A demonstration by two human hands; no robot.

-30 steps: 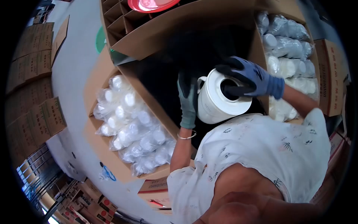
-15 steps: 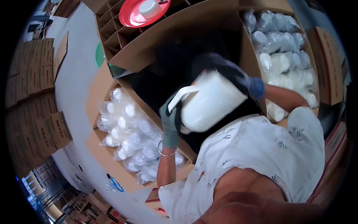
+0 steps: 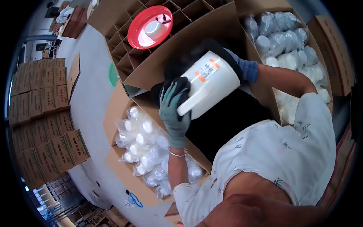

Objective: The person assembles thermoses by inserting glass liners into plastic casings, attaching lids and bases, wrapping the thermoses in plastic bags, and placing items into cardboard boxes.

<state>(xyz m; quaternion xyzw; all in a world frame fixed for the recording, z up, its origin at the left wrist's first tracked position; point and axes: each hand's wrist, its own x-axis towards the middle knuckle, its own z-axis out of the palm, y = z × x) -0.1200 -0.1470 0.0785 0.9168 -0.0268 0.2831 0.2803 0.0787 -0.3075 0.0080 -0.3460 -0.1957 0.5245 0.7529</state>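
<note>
A white jug [image 3: 213,85] lies tilted on its side between my gloved hands, over my dark-clothed lap. On its wall is an orange and white label [image 3: 207,70], and its handle points toward my left side. My left hand [image 3: 174,109], in a grey-green glove with dark fingertips, is closed around the jug's left end beside the handle. My right hand [image 3: 230,60], in a blue and black glove, grips the other end; its fingers are partly hidden behind the jug.
A divided carton [image 3: 126,60] holds a red bowl [image 3: 132,30] with a white cup [image 3: 155,29]. Open boxes of plastic-wrapped white items flank me, left [image 3: 113,162] and right [image 3: 266,96]. Blue scissors [image 3: 135,200] lie on the floor; stacked cartons [image 3: 45,109] stand far left.
The jug has gone from upright to lying on its side, and its labelled wall now shows. My left hand has moved up along it. The view has shifted, showing more of the divided carton.
</note>
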